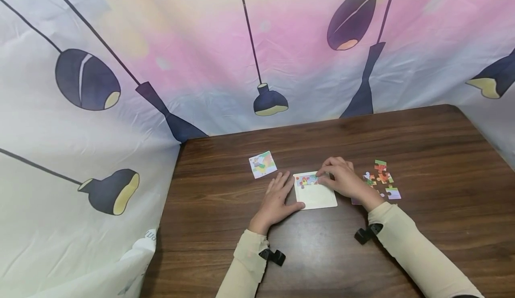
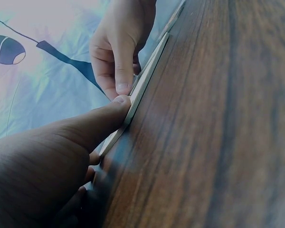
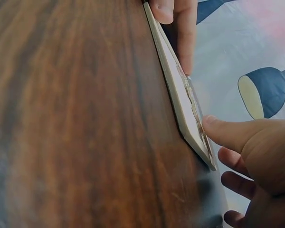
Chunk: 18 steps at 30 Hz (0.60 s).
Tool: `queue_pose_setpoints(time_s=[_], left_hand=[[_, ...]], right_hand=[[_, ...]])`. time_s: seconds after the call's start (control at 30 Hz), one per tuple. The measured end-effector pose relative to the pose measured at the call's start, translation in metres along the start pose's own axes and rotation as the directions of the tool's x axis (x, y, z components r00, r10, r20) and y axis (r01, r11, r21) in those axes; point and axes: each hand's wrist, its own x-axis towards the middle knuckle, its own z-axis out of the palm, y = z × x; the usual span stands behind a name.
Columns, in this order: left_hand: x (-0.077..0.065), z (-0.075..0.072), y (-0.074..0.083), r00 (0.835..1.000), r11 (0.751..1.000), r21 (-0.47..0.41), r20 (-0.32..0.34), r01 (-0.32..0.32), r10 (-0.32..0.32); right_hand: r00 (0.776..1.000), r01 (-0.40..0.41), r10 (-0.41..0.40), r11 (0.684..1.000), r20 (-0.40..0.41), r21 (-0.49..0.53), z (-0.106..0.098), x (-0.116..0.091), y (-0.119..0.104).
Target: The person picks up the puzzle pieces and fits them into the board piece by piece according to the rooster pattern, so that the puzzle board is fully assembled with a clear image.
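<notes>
A white puzzle board [image 1: 315, 198] lies flat on the table, with a row of joined colourful puzzle pieces [image 1: 305, 181] along its far edge. My left hand [image 1: 275, 202] rests at the board's left side, fingers stretched out along the edge and thumb on its near left corner. At the far right part of the board, my right hand [image 1: 342, 179] holds a puzzle piece between thumb and bent fingers, low against the surface; the fingers mostly hide that piece. In the right wrist view the right thumb [image 3: 223, 130] touches the row at the board's edge.
Several loose puzzle pieces [image 1: 384, 178] lie right of the board, some partly behind the right wrist. A square picture card [image 1: 263, 164] lies beyond the left fingertips. The brown wooden table [image 1: 217, 226] meets a printed cloth backdrop [image 1: 217, 65] at its far side.
</notes>
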Motion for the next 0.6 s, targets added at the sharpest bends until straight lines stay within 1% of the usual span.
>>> queue_pose_setpoints(time_s=[0.23, 0.37, 0.5, 0.6], left_hand=[[0.000, 0.001, -0.001, 1.000, 1.000, 0.001, 0.002, 0.003, -0.003], [0.000, 0.001, 0.000, 1.000, 1.000, -0.006, 0.003, 0.000, 0.000], [0.000, 0.001, 0.000, 1.000, 1.000, -0.003, -0.007, -0.006, 0.006], [0.000, 0.001, -0.001, 1.000, 1.000, -0.001, -0.013, -0.006, 0.006]], right_hand=[[1.000, -0.003, 0.003, 1.000, 0.008, -0.016, 0.001, 0.001, -0.001], [1.000, -0.004, 0.004, 1.000, -0.006, -0.018, 0.003, 0.000, 0.000], [0.999, 0.033, -0.034, 0.999, -0.043, -0.013, 0.006, 0.001, -0.005], [0.996, 0.081, -0.083, 0.996, -0.045, -0.031, 0.009, 0.002, -0.012]])
